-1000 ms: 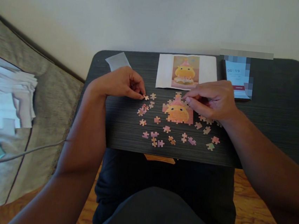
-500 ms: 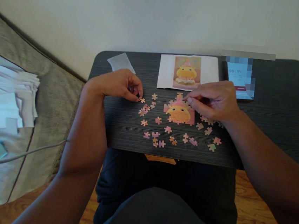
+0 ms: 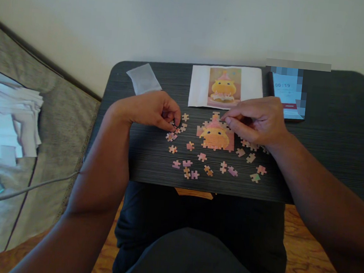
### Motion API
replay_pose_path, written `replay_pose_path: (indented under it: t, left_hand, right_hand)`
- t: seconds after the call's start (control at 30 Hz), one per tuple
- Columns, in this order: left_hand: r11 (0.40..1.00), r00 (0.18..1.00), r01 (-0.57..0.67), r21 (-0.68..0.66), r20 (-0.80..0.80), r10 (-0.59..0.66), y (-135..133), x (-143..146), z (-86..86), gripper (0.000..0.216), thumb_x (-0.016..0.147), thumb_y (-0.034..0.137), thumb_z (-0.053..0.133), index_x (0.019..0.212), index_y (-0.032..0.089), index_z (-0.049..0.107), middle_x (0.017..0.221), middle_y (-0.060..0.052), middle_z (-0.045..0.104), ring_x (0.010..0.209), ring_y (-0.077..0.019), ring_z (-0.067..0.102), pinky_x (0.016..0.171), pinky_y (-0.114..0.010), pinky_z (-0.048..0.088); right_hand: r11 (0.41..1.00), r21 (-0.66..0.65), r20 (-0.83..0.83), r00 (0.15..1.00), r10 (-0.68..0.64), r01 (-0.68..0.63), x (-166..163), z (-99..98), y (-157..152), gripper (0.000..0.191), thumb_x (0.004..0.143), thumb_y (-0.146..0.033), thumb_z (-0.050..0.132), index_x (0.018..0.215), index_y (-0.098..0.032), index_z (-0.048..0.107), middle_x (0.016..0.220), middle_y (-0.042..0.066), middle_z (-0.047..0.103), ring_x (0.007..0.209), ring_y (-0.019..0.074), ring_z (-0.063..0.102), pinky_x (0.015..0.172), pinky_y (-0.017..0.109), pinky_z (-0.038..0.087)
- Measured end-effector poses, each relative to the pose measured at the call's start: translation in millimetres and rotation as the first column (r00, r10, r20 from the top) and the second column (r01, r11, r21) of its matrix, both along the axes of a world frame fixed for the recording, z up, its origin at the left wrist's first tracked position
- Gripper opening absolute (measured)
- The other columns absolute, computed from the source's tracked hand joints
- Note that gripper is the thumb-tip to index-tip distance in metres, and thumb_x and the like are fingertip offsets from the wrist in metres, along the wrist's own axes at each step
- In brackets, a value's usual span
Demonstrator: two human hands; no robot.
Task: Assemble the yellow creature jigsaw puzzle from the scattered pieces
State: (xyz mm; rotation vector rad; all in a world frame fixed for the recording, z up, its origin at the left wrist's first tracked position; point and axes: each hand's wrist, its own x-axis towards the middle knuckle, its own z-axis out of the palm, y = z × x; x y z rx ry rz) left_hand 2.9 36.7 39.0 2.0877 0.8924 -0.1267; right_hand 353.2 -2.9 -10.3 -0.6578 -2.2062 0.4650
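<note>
A partly joined jigsaw puzzle [image 3: 216, 136] shows a yellow figure in a pink pointed hat. At its upper right edge, my right hand [image 3: 257, 120] pinches thumb and forefinger together; whatever lies between the tips is too small to make out. My left hand [image 3: 157, 110] is curled over a small group of loose pieces left of the puzzle, thumb and forefinger closed at a reddish puzzle piece [image 3: 177, 130]. Close by lie a tan piece [image 3: 185, 117] and a pink piece [image 3: 190, 146]. Several more pieces are partly covered by my right hand.
Behind the puzzle lies a printed picture sheet [image 3: 199, 86] of the same figure. A phone [image 3: 285, 93] with a lit screen is at the back right, a clear plastic bag [image 3: 144, 79] at the back left. Loose pieces [image 3: 208, 170] spread toward the dark table's [image 3: 327, 167] front edge.
My left hand has shifted slightly right and nearer me, from one loose piece onto the reddish one. My right hand keeps its pinch beside the puzzle. The whole view has moved a little.
</note>
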Motion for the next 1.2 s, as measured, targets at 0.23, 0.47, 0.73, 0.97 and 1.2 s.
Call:
replay_pose_path:
  t: [0.23, 0.47, 0.73, 0.97, 1.2]
  left_hand:
    - [1.000, 1.000, -0.004, 0.005, 0.019, 0.004, -0.5, 2.0, -3.1, 0.022, 0.087, 0.035, 0.082, 0.099, 0.017, 0.086, 0.074, 0.000, 0.072, 0.063, -0.0102, 0.059, 0.061, -0.024, 0.040]
    - [1.000, 1.000, -0.002, 0.014, -0.028, 0.002, -1.4, 2.8, -3.0, 0.022, 0.088, 0.037, 0.081, 0.097, 0.018, 0.086, 0.073, -0.001, 0.075, 0.062, -0.0107, 0.060, 0.061, -0.025, 0.038]
    - [0.999, 1.000, -0.027, -0.043, -0.004, 0.027, -4.5, 4.9, 1.7, 0.024, 0.090, 0.042, 0.083, 0.093, 0.018, 0.082, 0.072, 0.000, 0.073, 0.062, -0.0108, 0.059, 0.060, -0.026, 0.038]
    - [0.989, 0.979, -0.071, -0.133, 0.180, 0.094, -11.3, 17.0, 0.7, 0.024, 0.096, 0.040, 0.082, 0.093, 0.017, 0.077, 0.082, -0.004, 0.076, 0.070, -0.0119, 0.065, 0.063, -0.025, 0.044]
    - [0.953, 0.937, -0.145, -0.266, 0.274, 0.219, -25.4, 45.7, -0.3, 0.020, 0.093, 0.035, 0.083, 0.093, 0.016, 0.074, 0.079, -0.005, 0.076, 0.062, -0.0109, 0.063, 0.056, -0.025, 0.044]
  right_hand:
    - [0.999, -0.029, 0.022, 0.999, -0.024, 0.025, -0.8, 2.3, -1.7, 0.015, 0.100, -0.034, 0.073, 0.091, -0.027, 0.082, 0.070, -0.002, 0.075, 0.054, 0.0133, 0.057, 0.058, 0.035, 0.042]
    - [0.996, -0.059, 0.075, 0.995, -0.064, 0.068, 0.4, 2.4, -1.6, 0.023, 0.101, -0.044, 0.070, 0.090, -0.028, 0.083, 0.071, 0.001, 0.077, 0.057, 0.0163, 0.060, 0.060, 0.037, 0.046]
    - [0.998, -0.052, 0.028, 0.999, -0.032, 0.034, 0.0, -0.6, 0.1, 0.019, 0.100, -0.041, 0.073, 0.089, -0.028, 0.082, 0.071, -0.001, 0.075, 0.056, 0.0153, 0.059, 0.060, 0.036, 0.044]
    - [0.998, -0.056, 0.044, 0.999, 0.005, -0.003, -6.9, 4.9, -4.3, 0.017, 0.103, -0.037, 0.071, 0.095, -0.028, 0.081, 0.075, -0.001, 0.077, 0.061, 0.0148, 0.063, 0.062, 0.035, 0.047]
    - [0.991, 0.044, 0.081, 0.989, 0.123, -0.127, -22.0, 5.6, -7.1, 0.017, 0.103, -0.036, 0.075, 0.115, -0.026, 0.081, 0.087, 0.000, 0.080, 0.073, 0.0149, 0.069, 0.070, 0.032, 0.049]
